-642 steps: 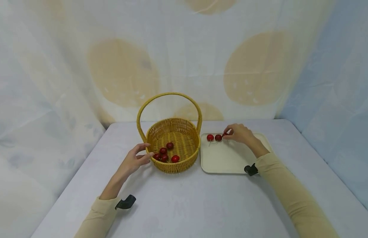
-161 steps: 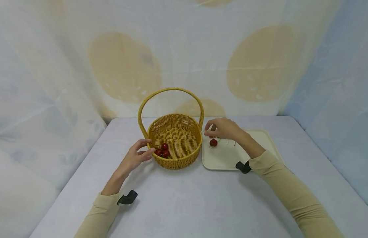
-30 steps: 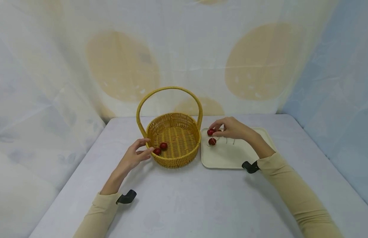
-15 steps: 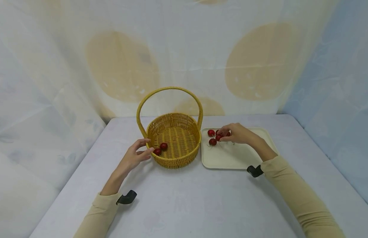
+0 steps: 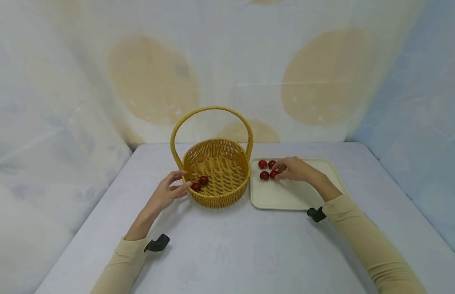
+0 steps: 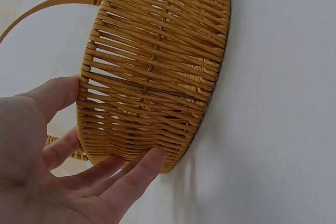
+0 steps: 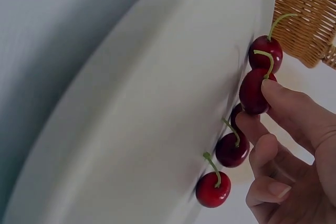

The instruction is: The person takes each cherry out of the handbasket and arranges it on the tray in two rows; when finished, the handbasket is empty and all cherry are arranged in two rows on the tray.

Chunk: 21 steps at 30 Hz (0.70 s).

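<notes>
Round yellow woven basket [image 5: 220, 201]: it stands upright on the left of the pale bench [image 5: 227, 249], its tall hoop handle raised; in it, by the near left wall, lie two glossy dark red cherries [image 5: 203, 180].
Flat cream rectangular tray [image 5: 286, 198]: just right of the basket; a bright red cherry [image 5: 262, 164] and a dark red one [image 5: 272, 164] lie at its far left, with another dark red cherry [image 5: 264, 175] nearer me.
Right grip: my right hand [image 5: 297, 169] pinches a dark red stemmed cherry [image 7: 254, 93] between thumb and finger, low over the tray, beside the near-row one; I cannot tell whether it touches the tray.
Left grip: my left hand [image 5: 168, 192] rests at the basket's left rim, fingers apart and loosely bent.
Left wrist view: my thumb meets the rim and other fingers lie along the wall; a little red shows through the weave.
Right wrist view: curved green stems stand out, and beyond my fingers sit a dark cherry [image 7: 232, 149] and a bright red one [image 7: 212, 189], which my hand largely covers from the head view.
</notes>
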Each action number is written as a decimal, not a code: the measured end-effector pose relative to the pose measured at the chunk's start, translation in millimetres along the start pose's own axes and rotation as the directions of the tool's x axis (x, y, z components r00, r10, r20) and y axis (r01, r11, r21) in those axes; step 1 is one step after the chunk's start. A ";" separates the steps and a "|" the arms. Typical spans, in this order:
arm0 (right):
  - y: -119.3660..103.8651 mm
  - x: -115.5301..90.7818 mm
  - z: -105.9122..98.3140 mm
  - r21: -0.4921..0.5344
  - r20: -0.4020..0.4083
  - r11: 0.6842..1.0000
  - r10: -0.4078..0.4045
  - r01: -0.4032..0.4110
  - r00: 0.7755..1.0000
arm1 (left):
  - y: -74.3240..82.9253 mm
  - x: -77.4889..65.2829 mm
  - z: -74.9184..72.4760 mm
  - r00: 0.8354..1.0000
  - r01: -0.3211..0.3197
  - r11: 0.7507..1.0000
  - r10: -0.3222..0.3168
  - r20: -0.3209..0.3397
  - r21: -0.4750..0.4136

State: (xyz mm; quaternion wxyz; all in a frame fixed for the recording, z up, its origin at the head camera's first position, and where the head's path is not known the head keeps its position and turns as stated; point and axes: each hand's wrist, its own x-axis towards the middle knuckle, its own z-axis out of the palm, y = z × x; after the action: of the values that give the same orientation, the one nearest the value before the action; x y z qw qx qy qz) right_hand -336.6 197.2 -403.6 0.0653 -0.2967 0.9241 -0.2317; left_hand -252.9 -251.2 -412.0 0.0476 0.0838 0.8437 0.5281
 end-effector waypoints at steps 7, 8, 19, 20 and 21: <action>0.6 1.7 2.1 -0.004 0.008 1.000 0.029 -0.029 1.000 | -1.1 1.4 -0.5 1.000 -0.007 1.000 0.007 0.008 -0.001; 0.3 1.6 2.0 -0.009 0.012 0.999 0.040 -0.039 0.999 | -1.2 1.4 -0.4 1.000 -0.006 1.000 0.006 0.007 -0.001; -17.8 -0.5 -18.8 -0.039 0.017 0.999 0.032 -0.031 0.999 | 1.2 0.1 0.1 1.000 0.005 1.000 -0.005 0.008 0.006; -19.4 -0.3 -20.5 -0.047 0.014 0.999 0.022 -0.021 1.000 | 1.1 0.2 0.2 1.000 0.004 1.000 -0.004 0.008 0.006; -21.0 0.0 -22.0 -0.056 0.009 0.998 0.021 -0.020 1.000 | 0.9 0.4 0.1 1.000 0.003 1.000 -0.003 0.009 0.007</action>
State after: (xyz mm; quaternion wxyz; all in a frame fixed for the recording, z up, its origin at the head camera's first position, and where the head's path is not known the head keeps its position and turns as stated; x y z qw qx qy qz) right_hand -331.4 190.7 -374.3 0.0637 -0.2901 0.9329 -0.2037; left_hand -253.2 -250.6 -411.3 0.0520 0.0849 0.8454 0.5248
